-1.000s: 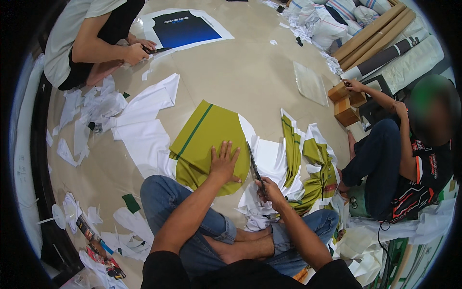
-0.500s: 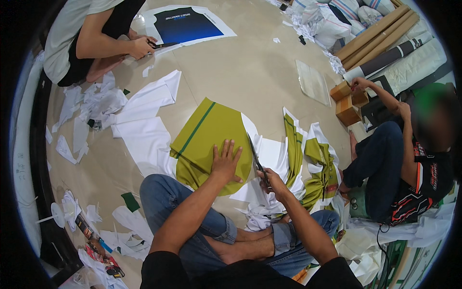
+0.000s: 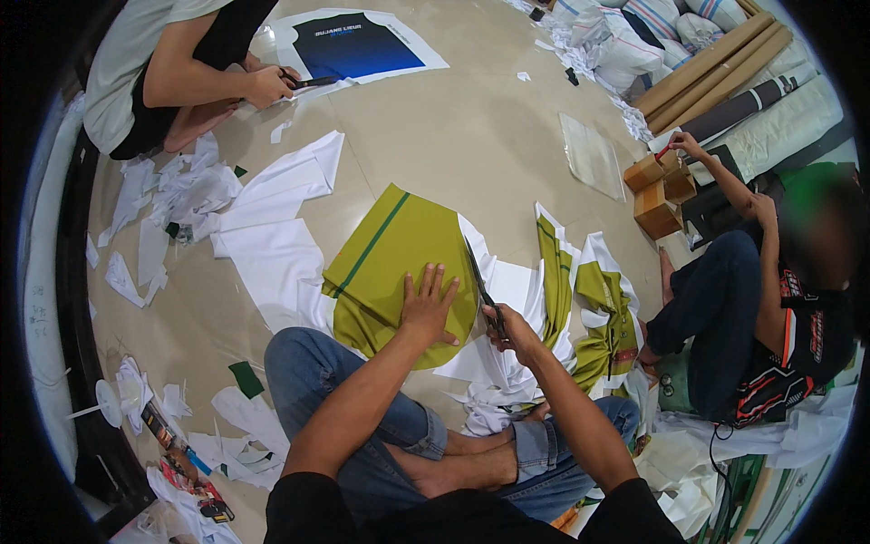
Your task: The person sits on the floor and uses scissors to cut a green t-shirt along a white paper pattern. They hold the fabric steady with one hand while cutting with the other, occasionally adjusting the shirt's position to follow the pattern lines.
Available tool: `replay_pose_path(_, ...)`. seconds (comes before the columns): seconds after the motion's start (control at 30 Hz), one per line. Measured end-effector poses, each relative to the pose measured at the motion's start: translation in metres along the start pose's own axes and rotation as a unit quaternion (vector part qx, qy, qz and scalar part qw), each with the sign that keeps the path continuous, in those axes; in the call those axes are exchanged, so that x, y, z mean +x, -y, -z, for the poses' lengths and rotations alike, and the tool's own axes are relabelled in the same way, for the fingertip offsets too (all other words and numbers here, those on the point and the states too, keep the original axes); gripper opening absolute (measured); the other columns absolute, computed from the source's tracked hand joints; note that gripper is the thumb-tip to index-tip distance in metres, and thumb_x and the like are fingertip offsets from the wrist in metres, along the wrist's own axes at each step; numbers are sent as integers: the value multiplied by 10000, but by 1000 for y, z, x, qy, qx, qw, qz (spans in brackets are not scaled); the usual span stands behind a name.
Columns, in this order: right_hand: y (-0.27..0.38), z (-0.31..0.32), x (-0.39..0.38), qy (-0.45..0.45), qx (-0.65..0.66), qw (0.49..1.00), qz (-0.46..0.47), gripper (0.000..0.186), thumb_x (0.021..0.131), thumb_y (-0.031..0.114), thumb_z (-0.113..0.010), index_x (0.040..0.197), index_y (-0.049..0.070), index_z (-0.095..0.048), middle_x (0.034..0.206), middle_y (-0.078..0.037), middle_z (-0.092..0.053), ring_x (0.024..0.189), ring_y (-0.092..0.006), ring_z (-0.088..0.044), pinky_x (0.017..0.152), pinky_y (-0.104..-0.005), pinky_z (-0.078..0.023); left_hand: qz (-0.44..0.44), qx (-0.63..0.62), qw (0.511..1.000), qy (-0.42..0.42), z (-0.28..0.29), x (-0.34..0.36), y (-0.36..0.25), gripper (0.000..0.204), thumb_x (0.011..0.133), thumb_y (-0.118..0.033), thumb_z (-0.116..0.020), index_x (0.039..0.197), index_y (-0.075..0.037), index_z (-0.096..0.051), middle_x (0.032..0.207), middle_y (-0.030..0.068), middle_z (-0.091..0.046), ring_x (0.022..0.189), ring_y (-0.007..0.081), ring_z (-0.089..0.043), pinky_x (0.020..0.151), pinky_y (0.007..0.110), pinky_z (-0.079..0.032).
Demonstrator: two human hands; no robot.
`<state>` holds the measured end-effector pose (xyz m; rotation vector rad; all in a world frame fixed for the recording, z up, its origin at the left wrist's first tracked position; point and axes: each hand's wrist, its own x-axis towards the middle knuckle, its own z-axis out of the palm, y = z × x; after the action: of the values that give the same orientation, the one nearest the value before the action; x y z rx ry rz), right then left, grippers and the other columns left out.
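You sit cross-legged on the floor (image 3: 507,136), knees in blue denim just below the work. Your left hand (image 3: 429,306) lies flat with its fingers spread, pressing down the olive-green printed sheet (image 3: 390,263) with its dark green stripe, which rests on the floor right in front of your legs. Your right hand (image 3: 513,334) is closed around the handles of a pair of scissors (image 3: 480,283), blades pointing away from you along the sheet's right edge, where green meets the white paper margin (image 3: 507,288).

The risk, as I judge it, sits between your hands: the spread fingers lie just beside the blades, so a hurried stroke could nick a fingertip (the thumb side looks closest). If the flat hand eases off, the sheet may creep and the cut could wander into the green.

Further right lie green-and-white cut pieces (image 3: 580,290), and white offcuts (image 3: 272,236) spread to the left. Beyond, another person's hand (image 3: 268,86) works scissors at a dark blue printed sheet (image 3: 353,50); a third person sits at the right near cardboard boxes (image 3: 657,190).
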<state>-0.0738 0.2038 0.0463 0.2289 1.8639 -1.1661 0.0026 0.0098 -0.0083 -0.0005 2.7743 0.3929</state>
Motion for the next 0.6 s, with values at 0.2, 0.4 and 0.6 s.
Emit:
replay_pose_path(0.2,6,-4,8,-20,-64,997,24,488,954,452,-611,1261,77,-552,714,17,-516,574,-98,-482,509,-256,-347,0,3,1000,10,2,0,0,1327,655,-749,-746,1624,-175,-45,1677,195,12,1547,372,53,1171,691,-32)
replay_pose_path(0.4,21,-9,9,-5,-33,999,16,423,958,419,-614,1203,79,-557,707,18,-506,588,-103,-482,510,-271,-362,10,21,999,22,5,-1,-3,1308,677,-764,-723,1626,-205,-17,1683,170,29,1549,360,60,1170,691,-38)
replay_pose_path(0.6,25,-13,13,-9,-65,998,25,456,940,482,-608,1178,95,-561,714,19,-502,582,-113,-466,532,-281,-355,9,24,999,33,7,0,-3,1313,674,-783,-708,1626,-205,-11,1682,173,29,1550,360,57,1169,691,-39)
